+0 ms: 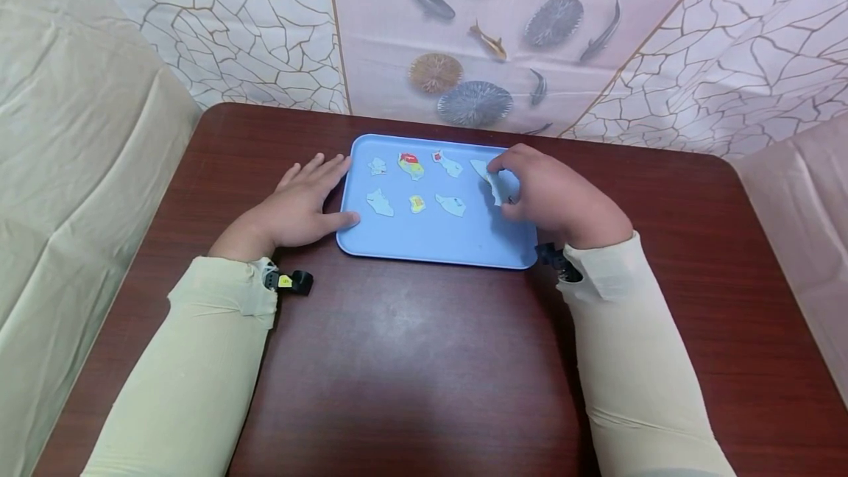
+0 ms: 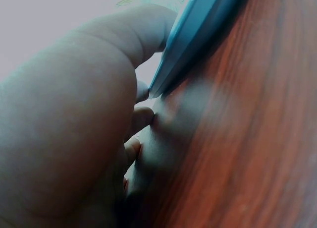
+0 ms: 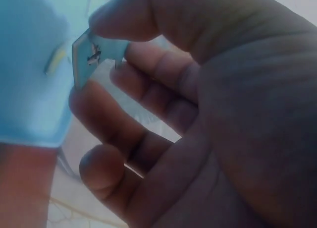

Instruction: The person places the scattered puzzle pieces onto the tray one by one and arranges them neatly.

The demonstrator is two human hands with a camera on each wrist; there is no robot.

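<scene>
A blue tray (image 1: 424, 240) lies on the table with several irregular, flat puzzle pieces in two rows. My left hand (image 1: 294, 201) is at its left side, fingers spread; the thumb rests on the rim and the fingertips point to the far left corner. At the tray's right end my right hand (image 1: 563, 193) holds a pale blue puzzle piece (image 1: 489, 177) between thumb and fingers. The right wrist view shows this puzzle piece (image 3: 83, 64) tilted up, with a small dark print on it. Part of it is hidden by the thumb.
Other pieces on the tray include a red and yellow piece (image 1: 411, 165), a small yellow piece (image 1: 417, 204) and a pale piece (image 1: 380, 202). The dark brown table (image 1: 397, 359) reaches toward me. A patterned cloth (image 1: 464, 43) hangs behind its far edge.
</scene>
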